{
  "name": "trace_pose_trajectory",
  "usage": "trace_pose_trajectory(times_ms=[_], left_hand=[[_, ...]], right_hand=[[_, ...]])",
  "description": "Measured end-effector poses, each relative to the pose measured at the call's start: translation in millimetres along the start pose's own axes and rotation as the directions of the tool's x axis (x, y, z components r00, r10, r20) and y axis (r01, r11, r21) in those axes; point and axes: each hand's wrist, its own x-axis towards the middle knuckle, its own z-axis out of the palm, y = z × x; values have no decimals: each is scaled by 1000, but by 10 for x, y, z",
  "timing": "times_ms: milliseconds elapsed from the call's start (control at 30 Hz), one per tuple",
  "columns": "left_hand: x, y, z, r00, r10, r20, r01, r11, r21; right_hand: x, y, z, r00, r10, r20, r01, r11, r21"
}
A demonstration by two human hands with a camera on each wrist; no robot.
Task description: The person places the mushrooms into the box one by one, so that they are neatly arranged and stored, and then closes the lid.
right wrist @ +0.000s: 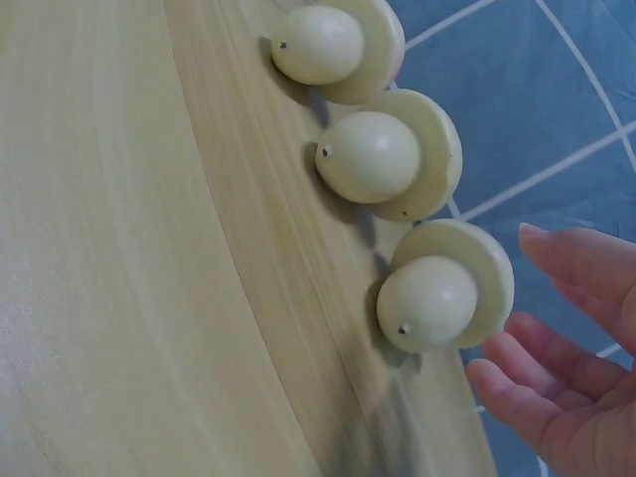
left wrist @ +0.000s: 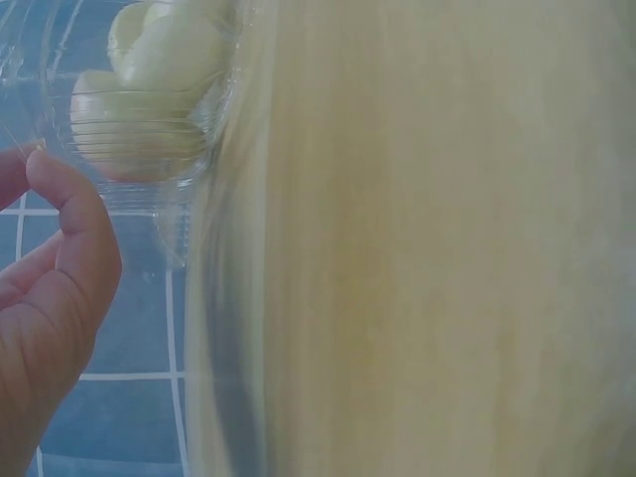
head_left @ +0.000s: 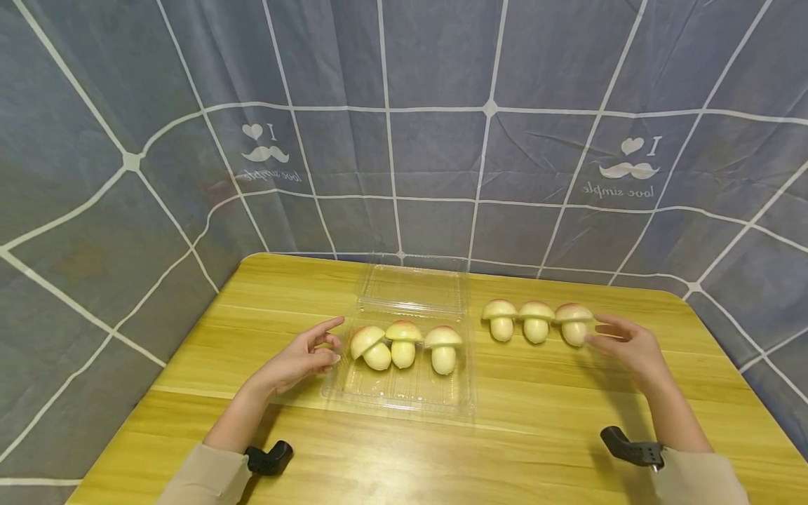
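Observation:
My left hand (head_left: 297, 361) is beside the left edge of a clear plastic clamshell box (head_left: 391, 401). Its fingers are loosely curved, and the thumb tip is right at the rim. Three pale yellow model mushrooms with reddish cap tops lie in the box: one tilted on the left (head_left: 369, 347), one in the middle (head_left: 404, 344) and one on the right (head_left: 444, 351). On the right, my right hand (head_left: 631, 349) spreads thumb and fingers around the near side of the rightmost loose mushroom (right wrist: 437, 298). A gap shows between fingertips and mushroom in the right wrist view.
Two more loose mushrooms, a middle one (head_left: 536, 322) and a left one (head_left: 501, 320), stand in a row with the rightmost. The box's lid (head_left: 413, 286) lies folded back toward the curtain (head_left: 442, 154) behind the wooden table (head_left: 429, 463).

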Motion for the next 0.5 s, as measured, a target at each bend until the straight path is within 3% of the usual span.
trace_pose_trajectory(times_ms=[267, 500], left_hand=[[8, 1, 1, 1000, 6, 0, -6, 1000, -1], [-6, 5, 4, 1000, 3, 3, -3, 1000, 0]], right_hand=[[51, 79, -60, 997, 75, 24, -78, 980, 183], [65, 110, -31, 995, 101, 23, -102, 991, 87]])
